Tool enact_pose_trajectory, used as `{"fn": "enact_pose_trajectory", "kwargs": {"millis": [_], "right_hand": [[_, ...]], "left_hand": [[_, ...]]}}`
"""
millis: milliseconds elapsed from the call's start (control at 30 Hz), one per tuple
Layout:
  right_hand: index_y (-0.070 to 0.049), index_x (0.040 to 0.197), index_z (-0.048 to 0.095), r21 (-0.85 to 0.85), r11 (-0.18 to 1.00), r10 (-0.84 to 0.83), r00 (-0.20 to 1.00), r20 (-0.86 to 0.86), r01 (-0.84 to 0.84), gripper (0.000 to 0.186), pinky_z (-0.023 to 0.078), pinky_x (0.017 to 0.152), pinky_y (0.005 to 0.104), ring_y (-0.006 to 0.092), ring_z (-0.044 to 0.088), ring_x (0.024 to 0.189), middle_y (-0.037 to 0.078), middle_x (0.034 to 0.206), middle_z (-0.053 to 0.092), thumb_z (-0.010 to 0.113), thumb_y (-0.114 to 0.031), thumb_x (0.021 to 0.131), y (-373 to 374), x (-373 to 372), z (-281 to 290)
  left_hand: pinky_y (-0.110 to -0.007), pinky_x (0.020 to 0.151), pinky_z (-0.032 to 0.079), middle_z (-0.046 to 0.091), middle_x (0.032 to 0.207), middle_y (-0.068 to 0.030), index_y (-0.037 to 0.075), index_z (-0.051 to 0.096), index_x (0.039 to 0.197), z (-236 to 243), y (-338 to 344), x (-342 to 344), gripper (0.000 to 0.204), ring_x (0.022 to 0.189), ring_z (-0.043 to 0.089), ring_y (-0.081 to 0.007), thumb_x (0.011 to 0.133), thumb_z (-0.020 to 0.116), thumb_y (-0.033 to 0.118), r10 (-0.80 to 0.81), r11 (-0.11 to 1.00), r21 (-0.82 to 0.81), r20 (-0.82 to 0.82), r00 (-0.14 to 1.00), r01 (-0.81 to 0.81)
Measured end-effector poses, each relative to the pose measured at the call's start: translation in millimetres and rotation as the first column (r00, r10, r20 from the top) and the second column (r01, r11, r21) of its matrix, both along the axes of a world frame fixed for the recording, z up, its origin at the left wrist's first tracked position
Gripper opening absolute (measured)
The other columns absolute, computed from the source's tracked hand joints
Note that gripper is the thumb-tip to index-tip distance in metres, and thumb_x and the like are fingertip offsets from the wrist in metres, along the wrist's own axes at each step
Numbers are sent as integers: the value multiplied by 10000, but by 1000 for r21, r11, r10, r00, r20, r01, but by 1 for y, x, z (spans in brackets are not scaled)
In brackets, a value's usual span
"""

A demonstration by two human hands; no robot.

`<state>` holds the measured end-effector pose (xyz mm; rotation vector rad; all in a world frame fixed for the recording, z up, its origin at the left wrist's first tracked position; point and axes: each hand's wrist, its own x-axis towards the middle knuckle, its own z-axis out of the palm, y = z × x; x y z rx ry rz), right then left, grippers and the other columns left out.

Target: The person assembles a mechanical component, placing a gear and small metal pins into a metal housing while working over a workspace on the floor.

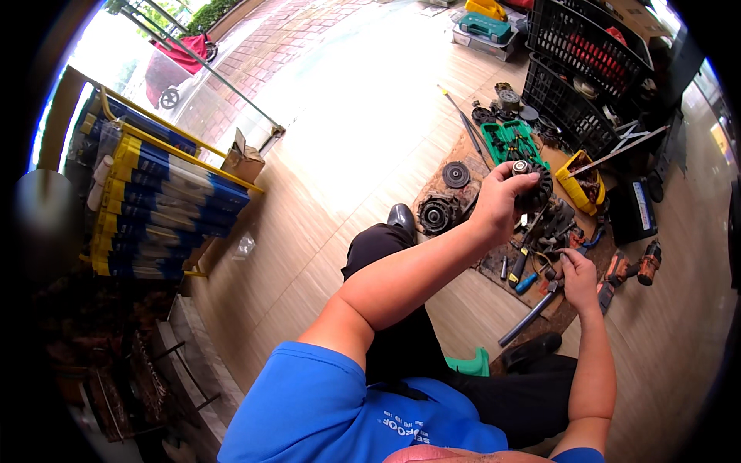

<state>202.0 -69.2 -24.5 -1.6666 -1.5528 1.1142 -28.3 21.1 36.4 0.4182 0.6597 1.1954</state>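
Observation:
My left hand point(500, 197) grips a dark round part point(539, 194) with a silver bearing point(521, 167) at its top, held over a worn, grimy board point(486, 266). My right hand point(579, 282) is lower right, its fingers curled among tools at a small object I cannot make out. Near it lie a long metal bar point(521, 322), a blue-handled tool point(526, 282) and a yellow-black tool point(518, 264). A round disc point(456, 174) and a toothed motor part point(437, 213) lie to the left. A green tool case point(502, 140) sits behind.
Black crates point(575, 108), a yellow container point(579, 185), a black box point(634, 212) and orange power tools point(617, 270) stand at right. At left are a yellow rack point(166, 189) of blue packs and a carton point(241, 162). A green stool point(467, 363) is by my legs.

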Motion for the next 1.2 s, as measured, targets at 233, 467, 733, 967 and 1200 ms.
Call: {"fn": "enact_pose_trajectory", "kwargs": {"millis": [233, 467, 733, 967, 1200], "right_hand": [[-31, 922, 627, -211, 963, -255, 833, -490, 170, 203, 305, 430, 194, 32, 401, 450, 12, 624, 583, 525, -189, 997, 3, 6, 2], [-45, 885, 611, -205, 969, -220, 863, -454, 139, 192, 288, 420, 189, 27, 392, 450, 0, 628, 578, 550, -195, 988, 4, 8, -4], [-13, 890, 627, -135, 982, -168, 948, -269, 135, 101, 404, 526, 205, 51, 517, 571, -15, 649, 575, 613, -104, 930, 2, -7, 8], [-9, 911, 630, 0, 993, -112, 968, -226, 115, 116, 393, 521, 200, 42, 507, 570, -2, 661, 586, 595, -115, 942, 0, -3, -4], [-33, 970, 612, -171, 982, -159, 843, -515, 81, 87, 345, 477, 179, 40, 440, 519, 4, 686, 581, 563, -104, 965, 0, 8, 2]], "left_hand": [[-341, 635, 548, 651, 968, -55, 66, 545, 1096, 5, 5, -7, 242, 820, 653, -180, 869, 620, 108, 17, 1000, -3, -9, 1000, -17], [-339, 626, 551, 647, 959, -59, 67, 543, 1094, 7, 5, -7, 234, 818, 653, -180, 875, 615, 106, 12, 1000, 8, -23, 1000, -11], [-347, 629, 557, 652, 967, -56, 75, 549, 1079, 2, 5, -5, 223, 827, 658, -177, 871, 624, 99, 2, 1000, 10, -9, 1000, -2], [-354, 634, 563, 654, 971, -67, 58, 547, 1082, 4, 5, -4, 225, 822, 662, -180, 871, 618, 90, 13, 1000, 15, 9, 1000, -13], [-342, 640, 570, 658, 952, -74, 54, 539, 1091, 8, 11, -9, 214, 782, 665, -187, 890, 595, 102, 53, 999, 6, 5, 999, -53]]}}
